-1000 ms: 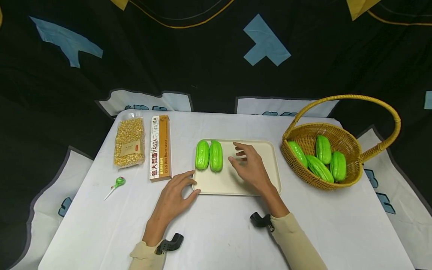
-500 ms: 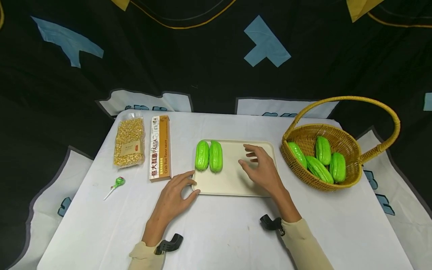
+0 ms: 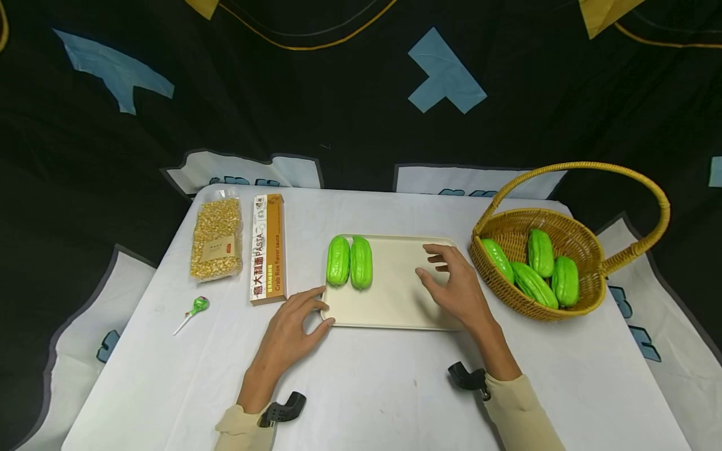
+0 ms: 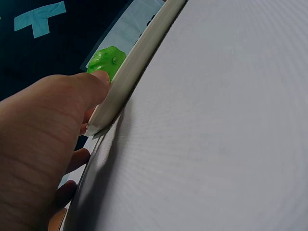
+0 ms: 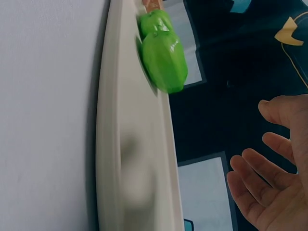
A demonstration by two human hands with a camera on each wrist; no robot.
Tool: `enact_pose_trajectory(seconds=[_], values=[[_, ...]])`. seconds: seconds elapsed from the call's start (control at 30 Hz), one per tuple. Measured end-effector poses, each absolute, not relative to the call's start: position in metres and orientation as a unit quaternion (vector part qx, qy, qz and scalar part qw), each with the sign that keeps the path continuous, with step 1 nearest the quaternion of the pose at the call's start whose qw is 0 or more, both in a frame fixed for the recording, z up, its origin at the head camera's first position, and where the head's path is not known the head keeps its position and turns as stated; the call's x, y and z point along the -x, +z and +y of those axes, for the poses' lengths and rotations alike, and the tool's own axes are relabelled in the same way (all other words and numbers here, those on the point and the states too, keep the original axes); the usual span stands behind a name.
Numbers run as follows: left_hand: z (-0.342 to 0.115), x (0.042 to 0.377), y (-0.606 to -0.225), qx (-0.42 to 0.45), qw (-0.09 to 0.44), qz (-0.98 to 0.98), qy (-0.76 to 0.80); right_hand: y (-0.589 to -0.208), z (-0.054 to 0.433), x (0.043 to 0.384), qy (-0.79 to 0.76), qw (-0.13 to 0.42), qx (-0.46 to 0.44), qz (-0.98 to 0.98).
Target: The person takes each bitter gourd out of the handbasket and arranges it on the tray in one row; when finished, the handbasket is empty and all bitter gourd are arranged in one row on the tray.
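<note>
At mid-worktop (image 3: 372,388) lies a cream rectangular tray (image 3: 395,304) w/ two ridged green gourds (image 3: 338,260) on its left part, side by side, long axes running near to far. The left hand (image 3: 290,329) holds the tray's near left corner btwn thumb & fingers — thumb on the near rim, fingers round at the left side. The right hand (image 3: 457,285) hovers over the tray's right end, fingers parted & loosely bent, thumb well away from them; right wrist view shows it apart from tray & gourds.

Just R of the tray: a woven basket (image 3: 510,227) w/ tall arched handle (image 3: 598,165), four similar green gourds (image 3: 533,283) inside. L of the tray: a white-and-orange pasta box (image 3: 268,247), also lengthwise near to far; further L a clear pkt of yellow kernels (image 3: 216,225) w/ pale label &, nearer, a green-headed lollipop (image 3: 198,304), stick pointing near-left. Beige sleeves (image 3: 524,413) on both arms, small black devices (image 3: 284,407) at the wrists. Beyond the worktop — black cloth (image 3: 338,113) w/ blue patches (image 3: 445,72).
</note>
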State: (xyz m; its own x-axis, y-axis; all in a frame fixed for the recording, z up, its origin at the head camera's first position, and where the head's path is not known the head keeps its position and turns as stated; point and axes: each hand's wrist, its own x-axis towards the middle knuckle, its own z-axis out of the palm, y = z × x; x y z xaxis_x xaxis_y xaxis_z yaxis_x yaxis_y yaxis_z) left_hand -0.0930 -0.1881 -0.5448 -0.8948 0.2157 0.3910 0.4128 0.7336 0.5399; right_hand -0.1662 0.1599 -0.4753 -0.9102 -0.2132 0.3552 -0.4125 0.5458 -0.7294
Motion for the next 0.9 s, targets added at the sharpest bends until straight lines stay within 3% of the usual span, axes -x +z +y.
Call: enact_pose_trajectory(seconds=[0.9], values=[[-0.188,0.094,-0.545,0.174,0.153,-0.917,-0.324,-0.474,0.216,0.162,0.412,0.167,-0.131,-0.886]])
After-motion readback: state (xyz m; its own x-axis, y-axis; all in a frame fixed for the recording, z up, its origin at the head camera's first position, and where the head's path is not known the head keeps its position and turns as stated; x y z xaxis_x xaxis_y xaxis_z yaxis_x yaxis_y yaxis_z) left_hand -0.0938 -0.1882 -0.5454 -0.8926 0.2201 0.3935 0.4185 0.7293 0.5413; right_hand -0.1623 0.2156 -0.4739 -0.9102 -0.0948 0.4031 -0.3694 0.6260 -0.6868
